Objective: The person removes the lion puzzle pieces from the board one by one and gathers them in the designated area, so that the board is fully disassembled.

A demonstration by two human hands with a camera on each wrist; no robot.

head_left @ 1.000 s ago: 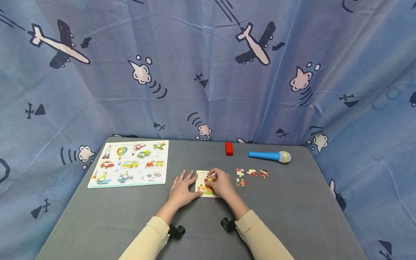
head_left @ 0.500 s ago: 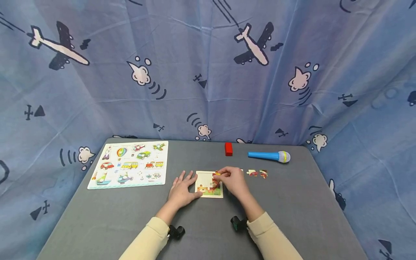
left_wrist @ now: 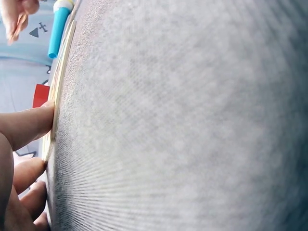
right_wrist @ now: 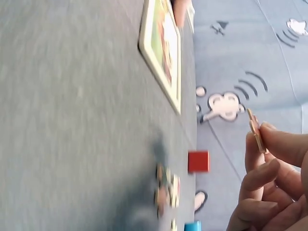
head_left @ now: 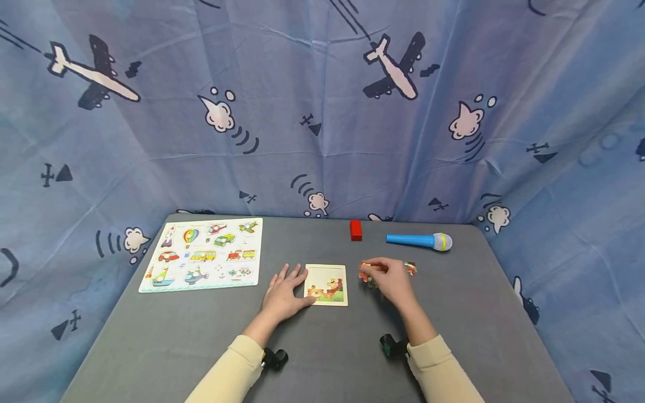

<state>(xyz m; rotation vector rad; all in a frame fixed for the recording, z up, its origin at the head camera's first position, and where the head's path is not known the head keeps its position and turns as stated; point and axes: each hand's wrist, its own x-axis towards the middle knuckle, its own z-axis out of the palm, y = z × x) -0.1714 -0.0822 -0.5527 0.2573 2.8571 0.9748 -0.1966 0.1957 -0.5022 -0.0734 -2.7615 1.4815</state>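
Note:
A small wooden jigsaw tray (head_left: 325, 271) lies flat on the table, with joined pieces along its lower part and right side and bare board at upper left. My left hand (head_left: 283, 299) rests spread beside it, thumb on the tray's lower left corner. Between thumb and index finger, my right hand (head_left: 393, 280) pinches a jigsaw piece (right_wrist: 256, 131), seen edge-on and raised off the table in the right wrist view. Beneath and behind that hand are loose jigsaw pieces (right_wrist: 163, 192), partly hidden in the head view; one loose piece (head_left: 410, 268) shows beyond the knuckles.
A red block (head_left: 355, 230) stands near the table's back edge, left of a blue toy microphone (head_left: 415, 241). At the back left lies a white picture board (head_left: 201, 256) of vehicles. A blue patterned curtain (head_left: 322, 112) hangs behind the grey table (head_left: 322, 358).
My right hand has moved right, from over the tray to above the loose pieces, lifting a jigsaw piece off the tray with it. The left hand stays in place.

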